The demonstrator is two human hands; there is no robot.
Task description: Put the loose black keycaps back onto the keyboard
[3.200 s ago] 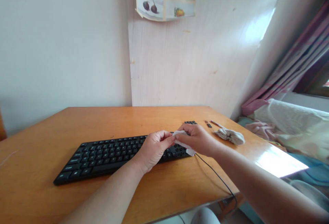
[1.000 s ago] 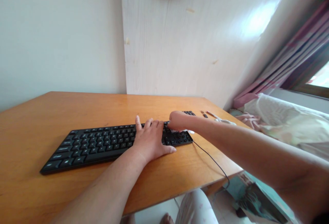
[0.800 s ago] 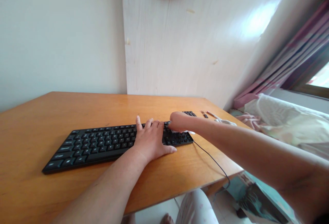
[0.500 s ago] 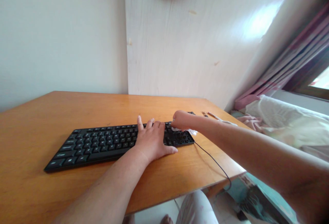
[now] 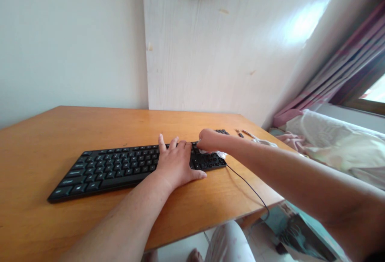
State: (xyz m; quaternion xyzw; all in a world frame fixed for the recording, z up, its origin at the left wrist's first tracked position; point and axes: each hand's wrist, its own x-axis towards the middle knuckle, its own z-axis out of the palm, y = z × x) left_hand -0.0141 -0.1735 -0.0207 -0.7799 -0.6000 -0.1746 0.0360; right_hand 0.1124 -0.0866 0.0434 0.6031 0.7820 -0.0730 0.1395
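Both the left forearm (image 5: 129, 214) and the right forearm (image 5: 285, 170) are bare, smooth and rounded, broadening toward the body. Whitish cloth trousers (image 5: 231, 242) carry small, faint pinkish marks. One bare foot (image 5: 194, 255) shows its toes.

The keyboard (image 5: 117, 166) looks matt plastic, the desk (image 5: 120, 125) smooth wood.

The keyboard (image 5: 114, 168) is showing black, with pale lettering dotting it. At its right end, a cloth (image 5: 221, 155) is showing white and a cable (image 5: 250, 186) black. Around the keyboard, the table (image 5: 96, 127) is displaying orange-brown. Behind the keyboard, a panel (image 5: 195, 61) is showing off-white with fine upright streaks. Well right of the keyboard, a curtain (image 5: 331, 65) is mixing pink and purple bands. Below the keyboard, a trouser leg (image 5: 231, 242) is bearing faint pinkish spots on white.
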